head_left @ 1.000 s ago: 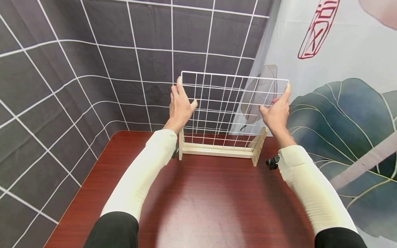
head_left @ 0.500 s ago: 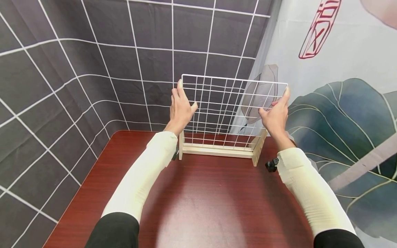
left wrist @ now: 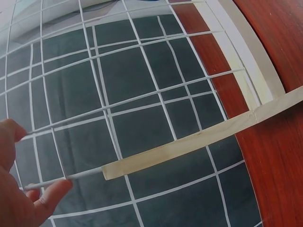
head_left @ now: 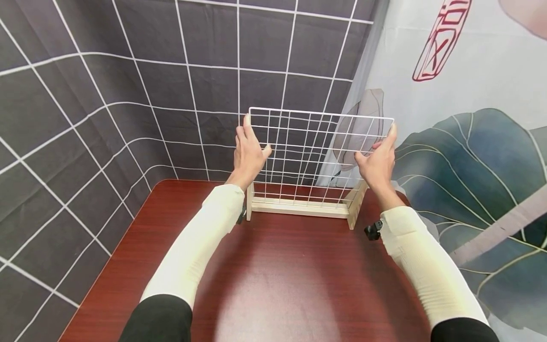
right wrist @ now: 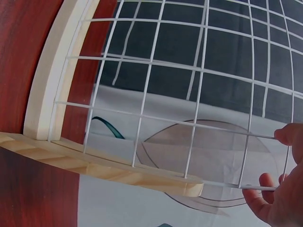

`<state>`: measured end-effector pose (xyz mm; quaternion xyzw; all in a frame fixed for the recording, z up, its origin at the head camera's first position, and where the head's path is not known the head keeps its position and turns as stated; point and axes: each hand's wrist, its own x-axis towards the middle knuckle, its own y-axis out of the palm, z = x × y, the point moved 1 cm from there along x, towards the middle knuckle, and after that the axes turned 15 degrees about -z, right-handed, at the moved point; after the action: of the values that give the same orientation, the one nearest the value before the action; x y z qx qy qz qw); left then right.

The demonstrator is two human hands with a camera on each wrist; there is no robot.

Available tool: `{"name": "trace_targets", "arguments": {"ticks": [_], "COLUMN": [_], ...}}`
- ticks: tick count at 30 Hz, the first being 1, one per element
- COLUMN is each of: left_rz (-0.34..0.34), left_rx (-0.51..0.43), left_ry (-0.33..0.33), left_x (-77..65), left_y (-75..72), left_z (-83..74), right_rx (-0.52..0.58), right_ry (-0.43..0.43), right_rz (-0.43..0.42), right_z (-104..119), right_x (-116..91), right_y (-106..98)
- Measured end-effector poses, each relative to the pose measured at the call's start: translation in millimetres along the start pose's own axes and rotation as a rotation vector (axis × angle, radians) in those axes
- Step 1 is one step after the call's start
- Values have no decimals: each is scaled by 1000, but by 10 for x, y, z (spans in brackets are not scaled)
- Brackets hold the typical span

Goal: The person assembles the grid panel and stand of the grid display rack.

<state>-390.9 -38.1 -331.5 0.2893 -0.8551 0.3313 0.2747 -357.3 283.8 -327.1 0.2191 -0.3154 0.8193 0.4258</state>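
Note:
A white wire grid panel (head_left: 321,113) stands upright between the two hands, its lower part inside a pale wooden stand (head_left: 299,208). The left hand (head_left: 249,154) grips the panel's left side wire near the top, fingers outside and thumb (left wrist: 54,194) at the front. On the opposite edge, the right hand (head_left: 378,164) holds the right side wire in much the same way. Both wrist views show the side wires running into the stand's side pieces, the left upright (left wrist: 189,140) and the right upright (right wrist: 118,170). The bottom wire lies along the stand's crossbar (right wrist: 49,80).
The stand rests on a reddish-brown table (head_left: 273,275) near its back edge. Behind it hangs a dark cloth (head_left: 205,95) with white grid lines. A pale curtain (head_left: 478,71) with leaf patterns hangs at the right. A small black camera (head_left: 373,230) sits at the right wrist.
Both hands have moved down slightly with the grid panel, so its top wire sits lower. The wooden stand has stayed in place.

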Motion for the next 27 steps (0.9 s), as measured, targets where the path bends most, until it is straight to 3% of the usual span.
{"name": "trace_targets", "arguments": {"ticks": [7,15,20,27], "left_rz": [0,3,-6,1], "left_rx": [12,86,68,78], "left_ry": [-3,14,34,22], "left_x": [-13,-109,-81,-63], "left_y": [-9,52,67,41], "left_z": [-21,8,5,30], "right_rx": [-8,-53,-47,-38], "right_ry": [2,18,19,10], "right_rz": [-11,-6,-12,42], "right_z": [-14,-78,-59,-37], "right_x": [-28,-117,-86,-47], "right_y": [-5,-21,-14,-2]}}
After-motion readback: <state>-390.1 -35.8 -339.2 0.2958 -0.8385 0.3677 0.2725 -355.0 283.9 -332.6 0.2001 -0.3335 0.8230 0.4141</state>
